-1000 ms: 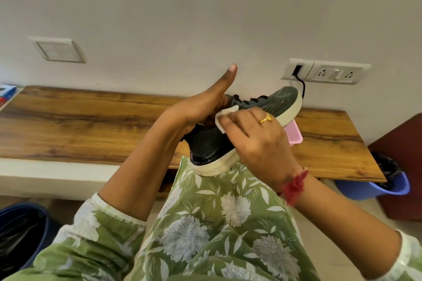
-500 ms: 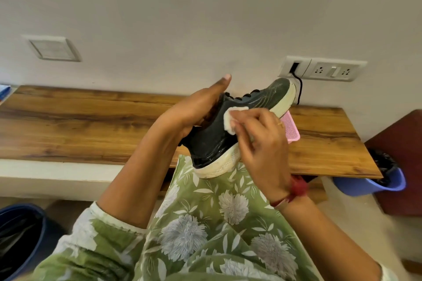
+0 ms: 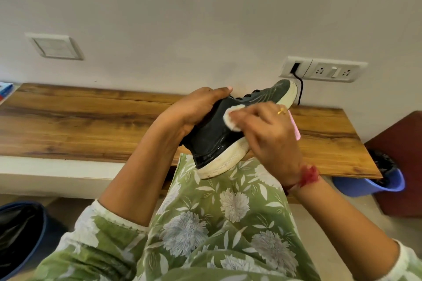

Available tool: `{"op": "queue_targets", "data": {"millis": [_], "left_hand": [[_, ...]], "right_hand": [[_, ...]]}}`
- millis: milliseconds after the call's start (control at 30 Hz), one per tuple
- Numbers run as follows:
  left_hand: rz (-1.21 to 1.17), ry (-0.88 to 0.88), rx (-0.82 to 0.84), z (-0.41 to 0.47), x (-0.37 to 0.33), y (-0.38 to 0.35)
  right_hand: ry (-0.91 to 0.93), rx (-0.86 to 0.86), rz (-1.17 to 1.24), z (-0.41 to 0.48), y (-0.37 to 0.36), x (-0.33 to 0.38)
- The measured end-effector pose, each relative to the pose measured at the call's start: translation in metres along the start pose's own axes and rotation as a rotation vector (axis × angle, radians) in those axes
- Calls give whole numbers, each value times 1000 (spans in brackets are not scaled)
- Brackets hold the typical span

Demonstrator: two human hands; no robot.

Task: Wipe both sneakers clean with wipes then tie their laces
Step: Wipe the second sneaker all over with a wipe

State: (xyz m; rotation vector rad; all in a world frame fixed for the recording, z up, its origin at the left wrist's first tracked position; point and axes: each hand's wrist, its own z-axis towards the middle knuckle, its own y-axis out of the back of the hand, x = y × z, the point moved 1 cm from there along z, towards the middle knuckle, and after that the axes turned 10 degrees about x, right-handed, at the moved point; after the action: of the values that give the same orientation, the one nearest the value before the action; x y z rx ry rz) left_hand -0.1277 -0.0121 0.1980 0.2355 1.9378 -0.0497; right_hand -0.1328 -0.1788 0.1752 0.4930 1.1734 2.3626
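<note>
sneaker (image 3: 219, 139): collar hidden under left hand (image 3: 194, 109) | wipe (image 3: 231, 118): mostly covered by right hand (image 3: 269, 134) | pink item (image 3: 295, 129): only an edge strip shows, kind unclear | cable (image 3: 301, 89): lower end behind sneaker toe | bin (image 3: 20, 235), box (image 3: 4, 90): cut by left edge | tub (image 3: 374, 186): partly behind bench (image 3: 91, 121)

Table (image 3: 80, 125): wooden, against the wall.
Socket plate (image 3: 331, 72): on wall, right; black cable (image 3: 301, 89) plugged in.
Blank plate (image 3: 56, 47): on wall, left.
Blue bin (image 3: 38, 246): lower left.
Second blue bin (image 3: 365, 186): at table's right end.
</note>
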Motion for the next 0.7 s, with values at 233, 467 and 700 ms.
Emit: {"op": "queue_targets", "data": {"millis": [233,467,700], "left_hand": [[-8,-11,-26,-5,-4,0],[-44,-1,-50,-2,-7,-1],[-87,5,-80,-3,-10,-3]], "right_hand": [[134,107,45,-2,-1,7],[159,140,45,-3,1,12],[89,100,69,3,2,8]]}}
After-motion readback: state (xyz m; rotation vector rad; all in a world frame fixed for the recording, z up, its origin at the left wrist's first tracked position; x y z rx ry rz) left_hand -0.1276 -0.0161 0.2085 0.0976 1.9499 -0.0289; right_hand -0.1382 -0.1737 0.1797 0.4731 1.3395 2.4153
